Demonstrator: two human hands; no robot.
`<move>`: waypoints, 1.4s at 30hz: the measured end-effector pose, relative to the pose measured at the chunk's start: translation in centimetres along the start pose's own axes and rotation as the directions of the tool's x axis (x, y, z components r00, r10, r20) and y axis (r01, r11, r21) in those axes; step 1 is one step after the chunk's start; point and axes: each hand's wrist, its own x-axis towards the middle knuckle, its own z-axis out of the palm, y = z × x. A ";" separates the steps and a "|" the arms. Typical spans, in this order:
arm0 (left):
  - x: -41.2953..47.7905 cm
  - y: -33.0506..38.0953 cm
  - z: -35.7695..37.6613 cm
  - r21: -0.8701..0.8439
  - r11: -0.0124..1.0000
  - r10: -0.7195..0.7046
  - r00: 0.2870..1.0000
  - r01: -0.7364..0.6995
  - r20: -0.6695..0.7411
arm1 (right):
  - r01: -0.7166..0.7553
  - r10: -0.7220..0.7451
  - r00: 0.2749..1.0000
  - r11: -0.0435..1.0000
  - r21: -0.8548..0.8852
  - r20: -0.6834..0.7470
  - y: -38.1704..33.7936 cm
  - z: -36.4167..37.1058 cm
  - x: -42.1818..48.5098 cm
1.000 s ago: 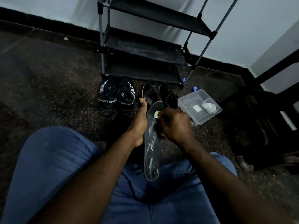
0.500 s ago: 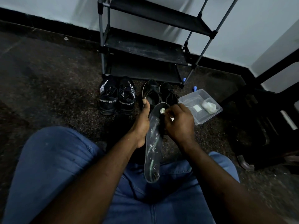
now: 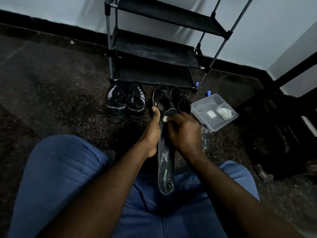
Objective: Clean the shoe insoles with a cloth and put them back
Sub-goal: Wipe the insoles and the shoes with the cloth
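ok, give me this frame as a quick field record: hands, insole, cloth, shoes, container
left hand: holds insole by its left edge
right hand: presses cloth on the insole's far end
insole: over the lap, lengthwise, white smears on it
cloth: small white wad
shoes: SPORT pair and dark pair on floor by rack
container: clear, holds white items

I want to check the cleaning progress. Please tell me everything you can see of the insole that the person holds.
The insole is long, dark and thin, probably foam or rubber, with pale smears along its surface. It stands nearly upright, its lower end near the lap, its upper end toward the shoes. The left hand steadies its left edge, and the right hand presses a small white cloth against its upper part.
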 end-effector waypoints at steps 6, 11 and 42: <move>0.5 0.2 -0.7 -0.032 0.999 -0.027 0.999 0.027 -0.028 | 0.157 -0.157 0.984 0.988 0.001 0.083 0.1 0.0 -1.0; 0.7 -0.1 0.0 -0.045 0.999 -0.024 1.000 0.024 -0.004 | -0.005 0.011 0.998 0.995 -0.095 0.063 2.1 -0.7 0.0; 0.6 -0.1 -0.4 0.033 0.999 -0.018 0.995 0.021 -0.097 | 0.028 -0.022 0.987 0.999 -0.038 0.158 0.4 -0.4 -2.2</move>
